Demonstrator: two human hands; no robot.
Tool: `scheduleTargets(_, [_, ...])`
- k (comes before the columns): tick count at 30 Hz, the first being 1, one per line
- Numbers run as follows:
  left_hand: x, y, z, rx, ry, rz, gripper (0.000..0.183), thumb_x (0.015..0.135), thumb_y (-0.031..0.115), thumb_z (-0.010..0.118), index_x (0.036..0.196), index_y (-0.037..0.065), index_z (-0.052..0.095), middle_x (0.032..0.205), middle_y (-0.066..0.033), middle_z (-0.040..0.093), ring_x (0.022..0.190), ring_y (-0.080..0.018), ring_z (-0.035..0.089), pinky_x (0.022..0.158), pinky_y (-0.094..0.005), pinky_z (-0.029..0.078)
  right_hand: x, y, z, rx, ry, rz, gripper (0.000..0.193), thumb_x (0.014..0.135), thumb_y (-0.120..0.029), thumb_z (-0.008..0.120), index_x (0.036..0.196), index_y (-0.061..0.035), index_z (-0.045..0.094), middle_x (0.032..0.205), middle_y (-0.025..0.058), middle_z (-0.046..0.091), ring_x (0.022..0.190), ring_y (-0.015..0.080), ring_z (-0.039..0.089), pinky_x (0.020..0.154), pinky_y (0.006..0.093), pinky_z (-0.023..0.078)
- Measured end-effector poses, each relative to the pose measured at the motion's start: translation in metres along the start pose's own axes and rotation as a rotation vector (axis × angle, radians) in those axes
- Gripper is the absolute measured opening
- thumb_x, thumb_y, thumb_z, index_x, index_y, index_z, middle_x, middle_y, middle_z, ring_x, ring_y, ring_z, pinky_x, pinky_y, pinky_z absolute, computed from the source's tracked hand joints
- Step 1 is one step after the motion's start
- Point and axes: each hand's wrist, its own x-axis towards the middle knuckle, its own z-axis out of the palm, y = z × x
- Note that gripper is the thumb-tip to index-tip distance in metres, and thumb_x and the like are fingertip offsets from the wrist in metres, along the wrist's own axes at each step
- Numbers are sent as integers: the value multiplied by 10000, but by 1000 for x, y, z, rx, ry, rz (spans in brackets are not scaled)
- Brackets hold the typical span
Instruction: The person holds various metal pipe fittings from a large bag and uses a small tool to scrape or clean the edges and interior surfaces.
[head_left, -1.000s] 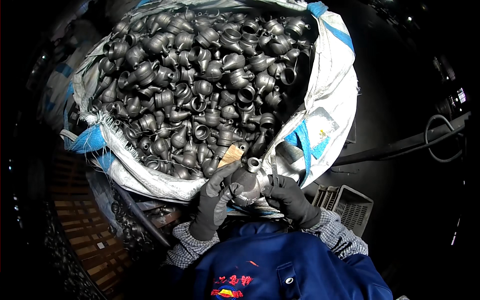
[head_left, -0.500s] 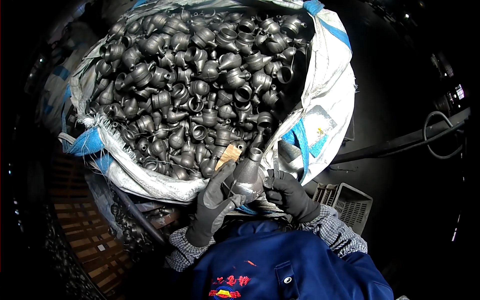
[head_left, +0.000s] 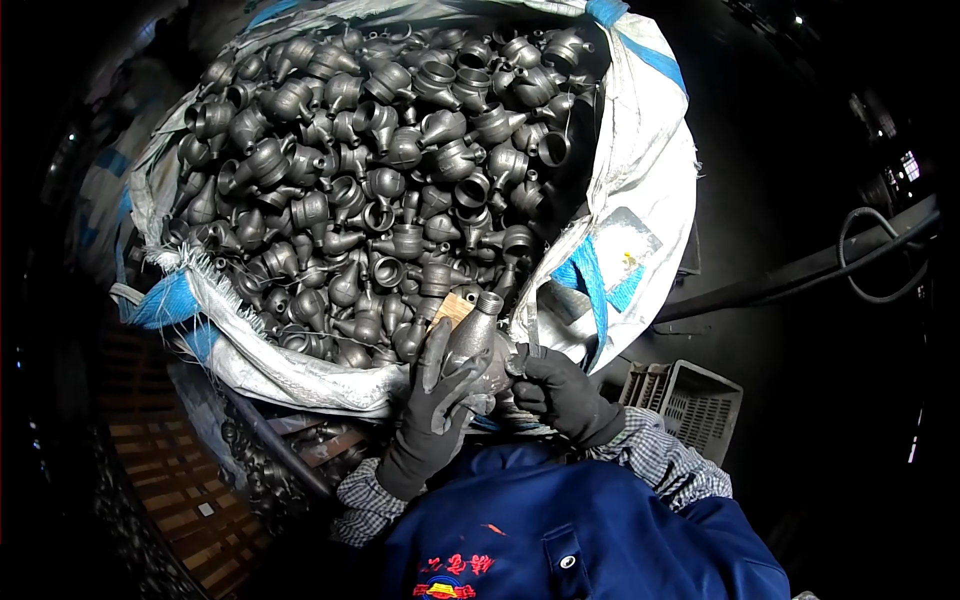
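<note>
A dark grey, bottle-shaped metal casting (head_left: 478, 335) with a ridged neck stands tilted, neck up, at the near rim of the sack. My left hand (head_left: 438, 390), in a dark glove, is wrapped round its left side. Close against its right side is my gloved right hand (head_left: 562, 392), its fingers closed on a thin flat grey strip (head_left: 532, 325) that sticks upward; whether it is a file or a blade I cannot make out. A small light-brown wooden piece (head_left: 455, 308) shows just behind the casting, partly hidden by my left hand.
A big white woven sack (head_left: 648, 150) with blue straps is heaped with similar grey castings (head_left: 400, 150). Right of my arm sits a grey plastic crate (head_left: 700, 405). A dark bar with a cable (head_left: 800, 275) reaches in from the right. Brown slatted basketwork (head_left: 170, 450) lies lower left.
The casting has shifted slightly left and turned in my left hand, whose fingers now lie across its front. My right hand and the strip have moved a little left with it.
</note>
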Motion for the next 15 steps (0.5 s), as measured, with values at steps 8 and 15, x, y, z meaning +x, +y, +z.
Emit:
scheduleTargets(8, [3, 8, -2, 457, -12, 72, 317, 822, -47, 621, 1087, 111, 694, 1517, -211, 256, 1400, -369, 263, 1004, -434, 431, 4, 5, 0, 153, 46, 79, 241, 965, -220, 535, 748, -157, 450, 564, -81, 309, 462, 48, 293, 438, 233, 259])
scheduleTargets(15, [-8, -3, -6, 191, 14, 42, 309, 740, -55, 706, 994, 122, 703, 1509, -205, 285, 1402, -384, 274, 1045, -451, 402, 4, -1, 13, 112, 137, 81, 241, 951, -246, 567, 755, -166, 452, 544, -90, 299, 433, 46, 264, 414, 228, 226])
